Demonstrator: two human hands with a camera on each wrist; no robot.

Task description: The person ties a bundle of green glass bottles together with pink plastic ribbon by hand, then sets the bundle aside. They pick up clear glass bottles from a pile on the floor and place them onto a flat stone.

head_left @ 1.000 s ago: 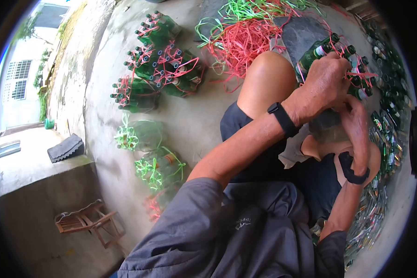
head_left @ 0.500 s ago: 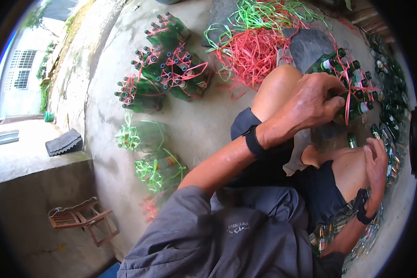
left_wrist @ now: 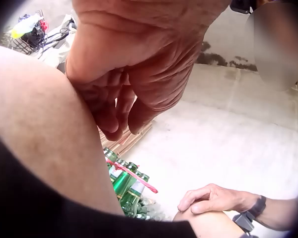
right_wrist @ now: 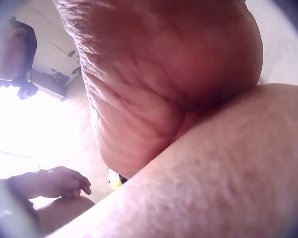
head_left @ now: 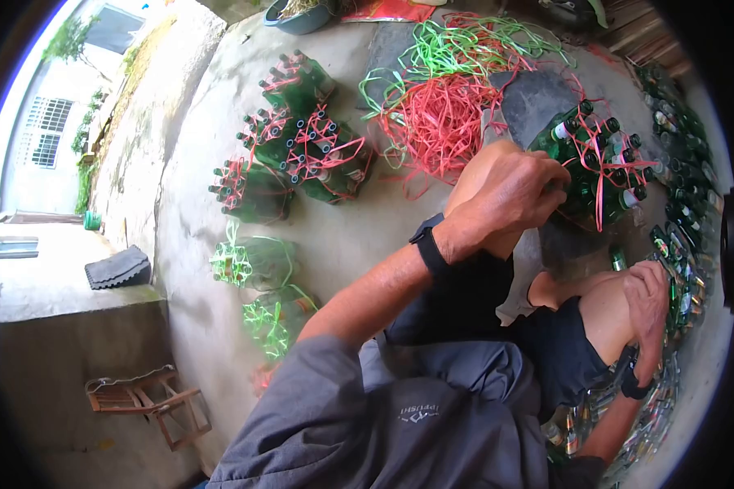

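My left hand is over the left knee, its fingers loosely bent with nothing between them in the left wrist view. Just beyond it stands a bundle of green glass bottles, with red plastic strap crossing over the necks. My right hand rests on the right knee, well apart from the bundle. In the right wrist view the palm of that hand lies against bare skin, and its fingertips are hidden.
A heap of red and green plastic strap lies beyond the left knee. Several strapped bottle bundles stand on the concrete floor to the left. Loose bottles line the right side. A small wooden chair sits lower left.
Both hands have left the strapped bundle. The left has drawn back over the left knee; the right has come down onto the right knee. The bundle stays upright with its strap around it.
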